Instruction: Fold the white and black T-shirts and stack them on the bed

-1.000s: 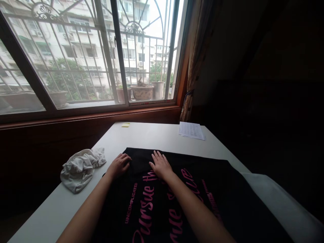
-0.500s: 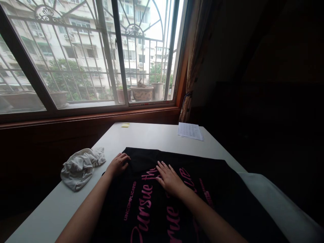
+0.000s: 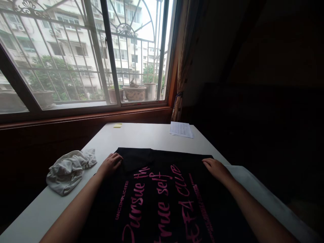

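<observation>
A black T-shirt (image 3: pixel 162 160) with large pink lettering lies spread over the white table (image 3: pixel 136 136). At its far left corner, my left hand (image 3: pixel 110 164) is closed on the cloth, fingers curled over the edge. My right hand (image 3: pixel 216 168) pinches the far right corner, its fingers pressed together on the fabric. The print between my arms is in full view, while the shirt's near end runs out of the bottom of the picture.
A crumpled greyish-white cloth (image 3: pixel 69 171) rests at the table's left edge. Written paper sheets (image 3: pixel 181 130) and a yellow sticky note (image 3: pixel 117 125) lie at the far end. Pale translucent material (image 3: pixel 249 179) sits along the right side, and a barred window (image 3: pixel 126 60) is ahead.
My right hand has moved from lying flat on the middle of the print to the far right corner of the T-shirt. My left hand stays at its corner. The view has turned slightly right.
</observation>
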Motion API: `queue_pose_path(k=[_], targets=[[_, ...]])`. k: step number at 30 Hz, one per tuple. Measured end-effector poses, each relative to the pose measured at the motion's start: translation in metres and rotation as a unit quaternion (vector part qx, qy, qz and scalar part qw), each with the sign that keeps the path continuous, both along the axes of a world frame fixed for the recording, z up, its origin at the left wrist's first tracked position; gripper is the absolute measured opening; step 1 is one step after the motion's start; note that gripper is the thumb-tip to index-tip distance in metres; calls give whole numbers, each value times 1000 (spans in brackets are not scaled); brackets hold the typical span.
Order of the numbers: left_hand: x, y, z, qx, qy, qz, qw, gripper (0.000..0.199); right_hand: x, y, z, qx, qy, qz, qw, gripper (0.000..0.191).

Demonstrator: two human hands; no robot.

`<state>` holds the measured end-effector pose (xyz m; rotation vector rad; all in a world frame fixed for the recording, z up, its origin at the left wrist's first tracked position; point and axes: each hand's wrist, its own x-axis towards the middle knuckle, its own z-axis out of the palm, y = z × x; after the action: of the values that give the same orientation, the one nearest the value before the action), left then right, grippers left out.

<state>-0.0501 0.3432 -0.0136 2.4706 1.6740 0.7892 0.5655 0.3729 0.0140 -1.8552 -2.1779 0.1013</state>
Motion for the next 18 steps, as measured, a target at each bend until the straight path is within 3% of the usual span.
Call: queue_pose_path(k=[4,9,15,18], targets=[[-5,18,1,-31,7,14,999,31,28,14,-3,-14,-19,-39,999,34],[-1,41,11,-55,40,41,997,27,34,40,-1,-20,-54,-57,997,32],[9,63,18,-76,91,111,987,50,32,54,-1,-29,-83,-81,993,52],[4,79,18,-109,102,127,981,49,30,54,-3,-42,-92,-87,991,57]])
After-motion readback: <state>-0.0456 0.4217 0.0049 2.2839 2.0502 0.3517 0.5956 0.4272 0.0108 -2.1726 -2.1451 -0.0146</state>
